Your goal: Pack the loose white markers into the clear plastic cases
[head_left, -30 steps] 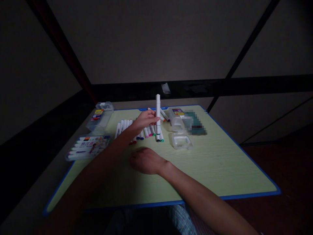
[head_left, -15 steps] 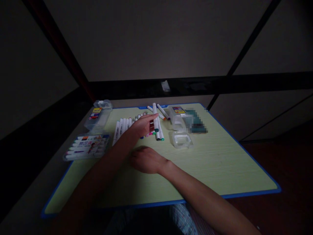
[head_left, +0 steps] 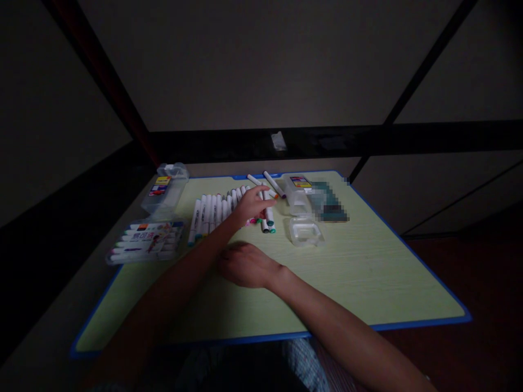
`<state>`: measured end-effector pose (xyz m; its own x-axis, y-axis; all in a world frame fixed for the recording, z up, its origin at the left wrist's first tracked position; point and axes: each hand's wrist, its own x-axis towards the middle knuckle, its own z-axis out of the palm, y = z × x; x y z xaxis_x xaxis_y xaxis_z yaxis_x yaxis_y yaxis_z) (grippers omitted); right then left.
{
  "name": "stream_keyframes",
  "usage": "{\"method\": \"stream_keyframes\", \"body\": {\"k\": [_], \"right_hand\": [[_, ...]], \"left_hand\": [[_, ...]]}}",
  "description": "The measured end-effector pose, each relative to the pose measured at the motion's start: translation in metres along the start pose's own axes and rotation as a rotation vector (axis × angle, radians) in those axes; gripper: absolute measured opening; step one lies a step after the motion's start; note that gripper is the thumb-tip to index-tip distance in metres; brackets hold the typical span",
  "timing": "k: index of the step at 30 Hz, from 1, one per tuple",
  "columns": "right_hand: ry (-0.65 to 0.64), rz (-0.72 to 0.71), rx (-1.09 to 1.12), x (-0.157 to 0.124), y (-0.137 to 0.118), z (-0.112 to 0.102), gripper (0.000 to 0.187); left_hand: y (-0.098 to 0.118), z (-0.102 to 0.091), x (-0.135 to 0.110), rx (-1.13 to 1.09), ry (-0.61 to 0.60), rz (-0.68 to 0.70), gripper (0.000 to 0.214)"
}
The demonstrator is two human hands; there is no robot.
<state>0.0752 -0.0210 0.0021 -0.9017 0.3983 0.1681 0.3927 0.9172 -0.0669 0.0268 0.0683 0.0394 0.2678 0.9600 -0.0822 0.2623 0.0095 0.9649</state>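
My left hand (head_left: 250,205) spreads around a teal-ended marker (head_left: 268,215), hold unclear.
My right hand (head_left: 246,265) curls, grip hidden; the marker case (head_left: 154,244), frame left, shows “易可”.

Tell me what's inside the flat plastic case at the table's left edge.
White pens lie side by side in the case, seen through its clear plastic. The printing across it hides parts of them, and anything underneath that row is covered.
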Motion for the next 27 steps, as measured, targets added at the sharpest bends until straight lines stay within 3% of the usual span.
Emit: {"method": "stream_keyframes", "body": {"k": [3, 7, 10, 15, 27], "right_hand": [[-0.030, 0.009, 0.012, 0.000, -0.001, -0.003, 0.019], [-0.061, 0.004, 0.034, 0.001, 0.000, -0.003, 0.021], [-0.035, -0.004, 0.047, 0.001, 0.001, -0.001, 0.020], [-0.015, 0.000, 0.061, 0.000, 0.001, 0.000, 0.020], [-0.003, -0.001, 0.061, 0.001, 0.002, 0.003, 0.023]], "left_hand": [[0.000, 0.005, 0.008, 0.265, 0.049, 0.003, 0.046], [0.001, 0.013, 0.014, 0.706, 0.090, 0.165, 0.042], [0.003, 0.019, 0.014, 0.903, 0.093, 0.205, 0.043], [0.003, 0.022, 0.014, 1.061, 0.073, 0.149, 0.043], [-0.004, 0.028, 0.019, 1.203, 0.040, 0.143, 0.035]]}}
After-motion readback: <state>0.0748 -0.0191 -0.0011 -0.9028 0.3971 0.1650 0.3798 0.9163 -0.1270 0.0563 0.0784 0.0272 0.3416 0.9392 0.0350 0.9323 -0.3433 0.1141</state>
